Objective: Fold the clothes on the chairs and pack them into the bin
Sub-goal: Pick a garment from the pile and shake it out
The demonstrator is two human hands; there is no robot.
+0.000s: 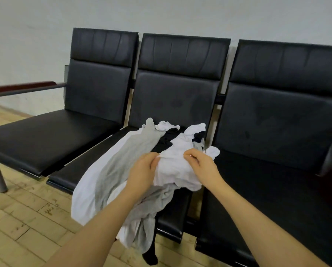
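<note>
A heap of clothes lies on the middle seat (95, 166) of a row of three black chairs. On top is a crumpled white garment (175, 166). My left hand (143, 170) pinches its left edge and my right hand (202, 164) grips its right side. Under it a grey and white garment (120, 162) spreads to the left and hangs over the seat's front edge. A black garment (168, 140) shows behind the white one, and a black piece (151, 253) dangles toward the floor. No bin is in view.
The left seat (45, 139) and the right seat (277, 189) hold nothing. A wooden armrest (20, 87) sticks out at the far left. Pale wood flooring (26, 228) runs in front, and a plain wall stands behind the chairs.
</note>
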